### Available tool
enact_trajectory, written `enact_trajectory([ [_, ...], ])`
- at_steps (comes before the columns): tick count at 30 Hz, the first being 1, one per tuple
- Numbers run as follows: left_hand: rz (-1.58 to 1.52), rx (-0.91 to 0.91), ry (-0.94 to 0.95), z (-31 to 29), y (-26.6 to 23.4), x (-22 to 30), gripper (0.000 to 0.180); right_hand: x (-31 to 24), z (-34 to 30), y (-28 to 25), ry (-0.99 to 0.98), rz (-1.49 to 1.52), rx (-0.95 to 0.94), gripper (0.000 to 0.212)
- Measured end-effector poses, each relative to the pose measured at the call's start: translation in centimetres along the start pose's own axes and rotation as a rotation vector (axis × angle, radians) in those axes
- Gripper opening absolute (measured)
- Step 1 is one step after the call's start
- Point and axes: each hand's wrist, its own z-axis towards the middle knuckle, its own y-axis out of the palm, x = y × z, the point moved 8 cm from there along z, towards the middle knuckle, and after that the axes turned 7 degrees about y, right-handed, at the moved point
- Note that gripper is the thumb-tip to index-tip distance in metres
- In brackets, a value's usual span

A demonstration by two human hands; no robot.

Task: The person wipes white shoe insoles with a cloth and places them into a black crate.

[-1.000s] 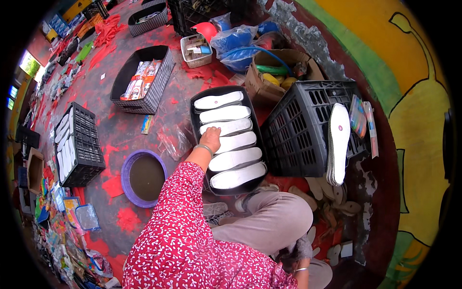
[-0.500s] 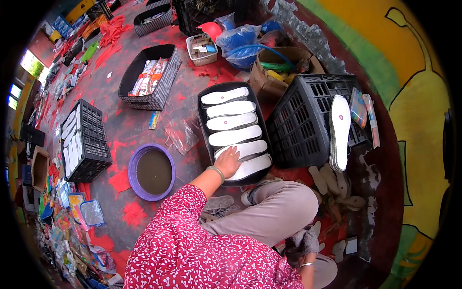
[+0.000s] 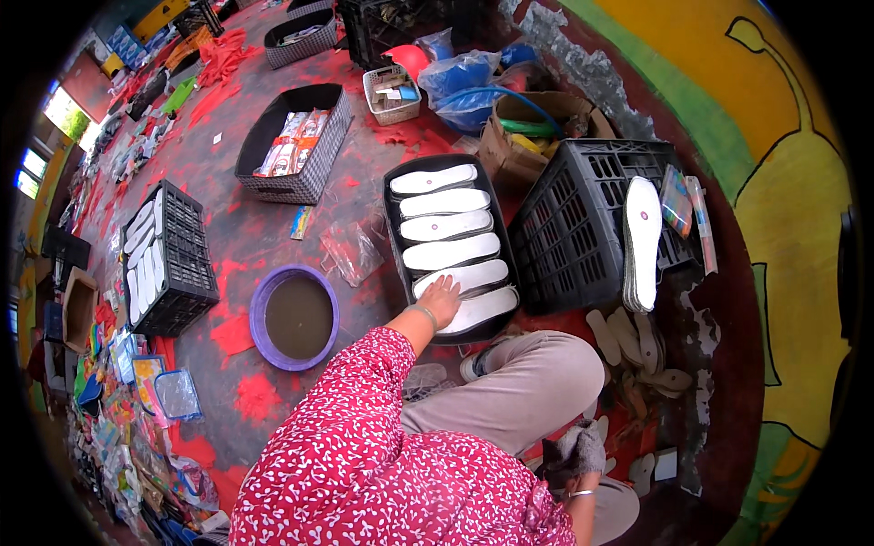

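My left hand (image 3: pixel 442 300) lies with its fingers stretched out on a white insole (image 3: pixel 474 276), the second stack from the near end of a dark oblong bin (image 3: pixel 393 216). Several stacks of white insoles lie crosswise in that bin, one behind another. Low on the right, beside my bent knee, my right hand (image 3: pixel 588 482) is closed on a grey cloth (image 3: pixel 575 449); the cloth hides part of its fingers. Another stack of white insoles (image 3: pixel 643 238) leans upright on a black plastic crate (image 3: pixel 574 227) to the right of the bin.
A purple basin (image 3: pixel 256 320) of murky water stands left of the bin, and a black crate of insoles (image 3: pixel 187 259) farther left. Beyond are a checked box (image 3: pixel 296 187) with packets and a cardboard box (image 3: pixel 501 136). Loose insoles (image 3: pixel 628 338) lie by the right wall.
The whole view has shifted a little. My left hand stays on the same insole stack, and the grey cloth in my right hand has come up slightly and looks more bunched.
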Motion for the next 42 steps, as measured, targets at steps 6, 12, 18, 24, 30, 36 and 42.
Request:
enact_trajectory([
  [6,-0.027,0.312,-0.119,-0.7,-6.6,-2.4,0.034,1.9,3.5,-2.4,-0.003,-0.286,0.026,0.044],
  [12,-0.117,-0.089,-0.331,-1.6,-7.9,-3.7,0.055,-2.9,-2.6,0.6,-0.074,-0.169,0.096,0.036],
  [18,-0.083,-0.149,-0.325,-0.6,-5.3,-3.3,0.062,1.5,2.4,-2.7,-0.063,0.133,-0.006,0.026],
  [24,-0.052,-0.055,-0.237,0.2,-3.0,-5.1,0.054,1.0,0.5,-1.4,0.033,0.074,0.079,0.036],
  [30,-0.085,-0.108,-0.221,-0.6,-5.2,-3.1,0.045,1.9,4.3,-3.1,-0.221,-0.61,0.081,0.032],
  [36,-0.06,-0.066,-0.233,-0.8,-4.8,-3.5,0.059,5.6,8.4,-4.9,-0.156,-0.398,0.08,0.019],
  [42,0.027,0.086,-0.129,-0.5,-11.0,2.0,0.023,-4.3,-2.3,0.9,-0.49,-1.367,0.173,0.031],
])
